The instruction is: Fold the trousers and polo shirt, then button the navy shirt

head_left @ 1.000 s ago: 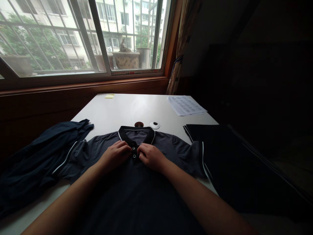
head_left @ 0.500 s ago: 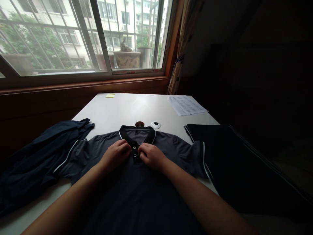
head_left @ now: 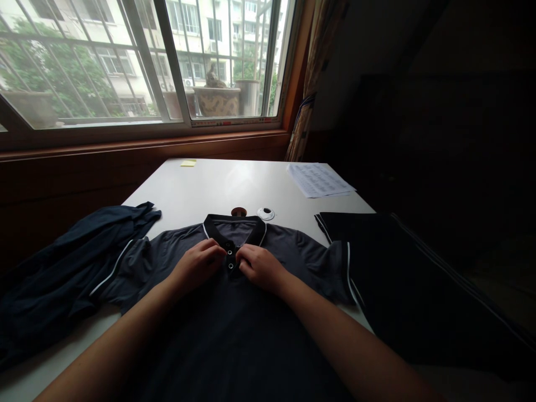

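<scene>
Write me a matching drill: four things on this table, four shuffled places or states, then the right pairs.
1. Sticky note
2. Printed sheets
3. Polo shirt
4. Crumpled cloth

A. Spread out, left hand and right hand at its buttons
B. Near the table's far right corner
C. Yellow
D. Beside the left sleeve in the picture

1-C, 2-B, 3-A, 4-D

Home room, curtained window (head_left: pixel 142 61)

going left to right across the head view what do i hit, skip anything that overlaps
bunched dark garment → left hand → shirt's white-ringed buttons → right hand → large dark garment
</scene>
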{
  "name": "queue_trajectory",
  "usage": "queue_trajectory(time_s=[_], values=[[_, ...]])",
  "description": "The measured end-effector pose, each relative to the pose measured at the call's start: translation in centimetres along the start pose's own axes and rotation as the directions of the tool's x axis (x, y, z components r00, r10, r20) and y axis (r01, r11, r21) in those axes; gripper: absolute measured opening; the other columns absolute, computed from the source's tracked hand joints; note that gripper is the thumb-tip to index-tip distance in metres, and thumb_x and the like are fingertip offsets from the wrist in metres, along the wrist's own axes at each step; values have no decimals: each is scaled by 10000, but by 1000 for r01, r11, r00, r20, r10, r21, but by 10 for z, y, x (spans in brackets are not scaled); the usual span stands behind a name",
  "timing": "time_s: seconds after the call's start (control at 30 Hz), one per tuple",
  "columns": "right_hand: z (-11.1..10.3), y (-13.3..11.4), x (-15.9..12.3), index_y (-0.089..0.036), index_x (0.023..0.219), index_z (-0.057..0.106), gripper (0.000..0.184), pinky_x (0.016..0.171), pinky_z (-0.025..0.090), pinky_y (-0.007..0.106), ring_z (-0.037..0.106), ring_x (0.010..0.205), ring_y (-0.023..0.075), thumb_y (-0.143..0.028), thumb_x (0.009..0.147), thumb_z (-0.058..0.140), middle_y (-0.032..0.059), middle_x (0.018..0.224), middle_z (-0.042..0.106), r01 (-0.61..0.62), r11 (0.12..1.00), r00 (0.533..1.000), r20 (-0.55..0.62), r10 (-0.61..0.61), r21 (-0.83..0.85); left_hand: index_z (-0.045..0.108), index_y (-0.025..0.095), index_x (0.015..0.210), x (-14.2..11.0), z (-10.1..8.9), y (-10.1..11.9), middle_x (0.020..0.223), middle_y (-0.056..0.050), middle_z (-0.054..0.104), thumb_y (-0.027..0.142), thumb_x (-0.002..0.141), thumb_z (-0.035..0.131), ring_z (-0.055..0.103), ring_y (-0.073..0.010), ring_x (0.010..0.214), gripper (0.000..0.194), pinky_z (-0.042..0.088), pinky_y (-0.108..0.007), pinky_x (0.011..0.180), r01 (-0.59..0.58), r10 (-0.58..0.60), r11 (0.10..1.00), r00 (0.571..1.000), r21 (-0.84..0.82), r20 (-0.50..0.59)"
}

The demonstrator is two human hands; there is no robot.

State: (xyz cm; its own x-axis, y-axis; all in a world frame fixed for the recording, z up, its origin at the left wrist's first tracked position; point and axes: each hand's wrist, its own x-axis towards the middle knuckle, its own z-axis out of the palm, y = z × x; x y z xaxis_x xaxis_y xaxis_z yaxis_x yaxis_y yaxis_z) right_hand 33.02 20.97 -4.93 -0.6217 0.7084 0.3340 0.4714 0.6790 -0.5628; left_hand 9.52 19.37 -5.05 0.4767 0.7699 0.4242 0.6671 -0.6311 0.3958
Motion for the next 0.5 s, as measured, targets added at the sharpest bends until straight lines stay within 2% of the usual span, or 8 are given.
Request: queue_trajectory(time_s=[0.2, 0.5], values=[[-1, 0, -1, -196, 871, 595, 159, 746, 442, 249, 583, 787, 158, -61, 805, 545, 22, 863, 615, 13, 1000, 1000, 0, -13, 26, 696, 206, 1016, -2, -2, 2, 951, -60, 665, 161, 942, 553, 629, -161, 869, 167, 508, -263, 778, -128, 132, 990, 988, -52, 79], [-3, 1, -4, -212, 906, 579, 185, 675, 423, 233, 534, 697, 133, -85, 772, 593, 8, 867, 582, 48, 999, 999, -17, -49, -11, 709, 240, 1100, 0, -1, 4, 967, -61, 657, 252, 964, 574, 604, -178, 899, 192, 495, -286, 806, -139, 136, 990, 983, 21, 126]])
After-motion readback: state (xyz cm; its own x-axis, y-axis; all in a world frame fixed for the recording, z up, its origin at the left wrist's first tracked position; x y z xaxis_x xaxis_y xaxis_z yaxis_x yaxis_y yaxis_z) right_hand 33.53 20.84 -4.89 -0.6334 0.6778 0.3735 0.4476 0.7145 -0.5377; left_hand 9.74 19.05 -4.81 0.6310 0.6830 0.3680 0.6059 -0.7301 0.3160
